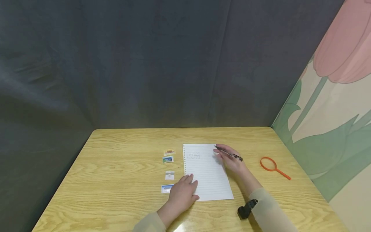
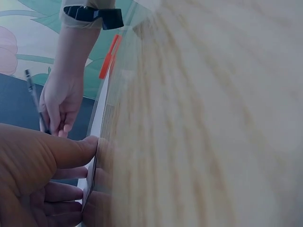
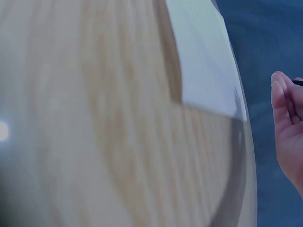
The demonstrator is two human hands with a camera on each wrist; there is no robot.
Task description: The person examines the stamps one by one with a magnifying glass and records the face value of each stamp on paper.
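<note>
A sheet of lined paper (image 1: 209,180) with punched holes along its left edge lies on the wooden table. Faint handwriting, with digits like 150, shows near its top left. My left hand (image 1: 183,192) rests with spread fingers on the sheet's lower left part. Over the upper right edge, my right hand (image 1: 230,158) holds a black pen (image 1: 229,152), its tip pointing up and left. In the left wrist view the pen (image 2: 31,87) slants down from the fingers of the right hand. The right wrist view shows only part of that hand (image 3: 289,127), raised above the table surface.
Left of the sheet, several small stamp-like pictures stand in a column, among them a green-blue one (image 1: 168,159) and a grey one (image 1: 169,175). The lowest (image 1: 166,188) is partly behind my left hand. An orange magnifying glass (image 1: 283,174) lies at the right.
</note>
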